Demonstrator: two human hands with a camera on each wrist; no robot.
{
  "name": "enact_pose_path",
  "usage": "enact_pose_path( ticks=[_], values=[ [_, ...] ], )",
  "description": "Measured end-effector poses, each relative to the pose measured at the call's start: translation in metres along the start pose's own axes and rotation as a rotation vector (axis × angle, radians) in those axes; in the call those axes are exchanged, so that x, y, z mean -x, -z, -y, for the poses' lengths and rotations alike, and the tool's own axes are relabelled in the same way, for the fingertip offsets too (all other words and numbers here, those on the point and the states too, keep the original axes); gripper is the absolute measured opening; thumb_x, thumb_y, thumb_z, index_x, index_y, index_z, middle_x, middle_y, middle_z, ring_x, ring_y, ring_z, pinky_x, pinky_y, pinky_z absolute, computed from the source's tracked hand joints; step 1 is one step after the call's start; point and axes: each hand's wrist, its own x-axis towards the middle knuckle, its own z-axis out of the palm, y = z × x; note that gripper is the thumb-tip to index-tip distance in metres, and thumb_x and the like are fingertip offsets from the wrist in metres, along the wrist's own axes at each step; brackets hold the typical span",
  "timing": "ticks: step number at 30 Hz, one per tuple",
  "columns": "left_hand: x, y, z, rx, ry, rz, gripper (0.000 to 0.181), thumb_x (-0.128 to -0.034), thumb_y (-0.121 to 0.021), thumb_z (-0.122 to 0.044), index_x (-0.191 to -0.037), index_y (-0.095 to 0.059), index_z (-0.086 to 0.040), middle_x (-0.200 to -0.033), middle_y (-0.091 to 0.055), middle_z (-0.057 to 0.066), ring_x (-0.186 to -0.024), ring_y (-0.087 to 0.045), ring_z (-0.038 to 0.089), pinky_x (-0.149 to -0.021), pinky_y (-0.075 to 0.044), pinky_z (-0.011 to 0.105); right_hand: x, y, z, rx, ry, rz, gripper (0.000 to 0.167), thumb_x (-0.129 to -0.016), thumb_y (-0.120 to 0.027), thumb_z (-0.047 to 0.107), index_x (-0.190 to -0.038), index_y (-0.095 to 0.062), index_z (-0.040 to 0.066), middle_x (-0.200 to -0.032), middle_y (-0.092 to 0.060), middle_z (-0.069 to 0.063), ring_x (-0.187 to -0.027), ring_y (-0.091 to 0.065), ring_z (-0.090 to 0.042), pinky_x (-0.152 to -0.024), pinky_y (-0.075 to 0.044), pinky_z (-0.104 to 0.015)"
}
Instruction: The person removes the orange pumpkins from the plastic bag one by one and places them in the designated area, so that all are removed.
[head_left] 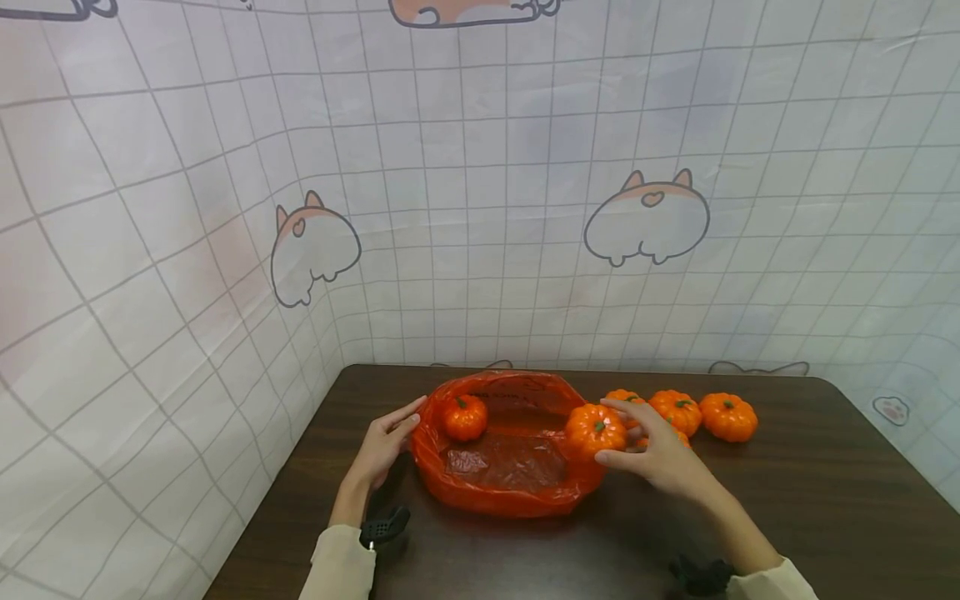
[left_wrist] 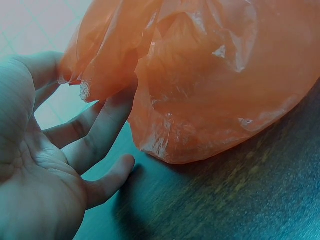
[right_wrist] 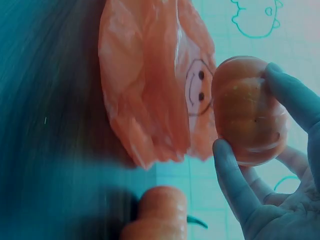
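Observation:
A red plastic bag [head_left: 510, 500] stands wide open on the table, with a small orange toy pumpkin [head_left: 465, 417] inside at its left. My left hand [head_left: 382, 446] holds the bag's left rim; in the left wrist view, the left hand [left_wrist: 45, 145] has fingers partly hidden behind the plastic [left_wrist: 200, 100]. Another toy pumpkin [head_left: 595, 432] is over the bag's right rim, gripped by my right hand [head_left: 663, 454]. The right wrist view shows this pumpkin [right_wrist: 250, 110] between thumb and fingers, beside the bag [right_wrist: 145, 85] with its printed smiley face.
Several more orange pumpkins sit to the right of the bag, among them one at the far right [head_left: 728, 417] and one beside it [head_left: 675, 412]; my right hand partly covers others. The dark wooden table [head_left: 810, 500] meets a white grid-patterned cloth [head_left: 480, 250] behind.

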Motion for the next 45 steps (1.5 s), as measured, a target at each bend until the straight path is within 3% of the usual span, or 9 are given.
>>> enact_pose_path(
  ticks=[12,19,26,30,37,45],
  values=[
    [0.000,0.000,0.000,-0.005,0.010,0.002,0.043,-0.1063,-0.057,-0.023,-0.149,-0.056,-0.018,-0.149,-0.057,0.015,-0.112,-0.071,0.019,-0.090,-0.061,0.032,0.012,0.030,-0.010,0.098,-0.025,-0.056,0.075,-0.088,-0.080,0.042,-0.153,-0.047,0.023,-0.141,-0.048,-0.021,-0.114,-0.055,-0.032,-0.086,-0.058,-0.035],
    [0.000,0.000,0.000,-0.008,0.005,0.006,0.043,-0.1065,-0.056,-0.023,-0.149,-0.056,-0.018,-0.149,-0.057,0.015,-0.114,-0.071,0.019,-0.089,-0.061,0.031,0.015,0.045,-0.014,0.111,-0.019,-0.061,0.074,-0.092,-0.077,0.040,-0.154,-0.043,0.019,-0.144,-0.044,-0.024,-0.119,-0.055,-0.043,-0.089,-0.058,-0.048],
    [0.000,0.000,0.001,0.000,0.005,0.009,0.043,-0.1066,-0.056,-0.022,-0.149,-0.056,-0.018,-0.149,-0.057,0.016,-0.111,-0.071,0.019,-0.088,-0.062,0.030,0.019,0.067,-0.024,0.109,-0.077,-0.060,0.077,-0.093,-0.075,0.041,-0.158,-0.037,0.025,-0.150,-0.037,-0.026,-0.123,-0.055,-0.046,-0.084,-0.058,-0.046],
    [0.000,0.000,0.000,0.003,0.002,0.007,0.043,-0.1066,-0.056,-0.022,-0.149,-0.055,-0.017,-0.149,-0.057,0.017,-0.111,-0.072,0.019,-0.088,-0.062,0.030,0.020,0.079,-0.030,0.143,-0.094,-0.078,0.079,-0.093,-0.075,0.042,-0.159,-0.036,0.021,-0.150,-0.037,-0.028,-0.124,-0.054,-0.050,-0.080,-0.060,-0.047],
    [0.001,0.000,0.000,0.007,0.005,-0.001,0.043,-0.1065,-0.056,-0.022,-0.149,-0.056,-0.017,-0.148,-0.057,0.017,-0.112,-0.071,0.020,-0.088,-0.062,0.031,0.023,0.096,-0.044,0.188,-0.118,-0.096,0.081,-0.095,-0.073,0.043,-0.160,-0.034,0.015,-0.149,-0.037,-0.033,-0.124,-0.052,-0.056,-0.086,-0.058,-0.059],
    [0.000,-0.001,0.000,0.013,0.008,0.007,0.043,-0.1065,-0.056,-0.022,-0.149,-0.055,-0.017,-0.148,-0.057,0.018,-0.109,-0.072,0.016,-0.088,-0.062,0.030,0.026,0.107,-0.061,0.183,-0.146,-0.062,0.080,-0.097,-0.070,0.040,-0.159,-0.032,0.008,-0.148,-0.038,-0.039,-0.125,-0.051,-0.060,-0.086,-0.057,-0.061]
  ],
)
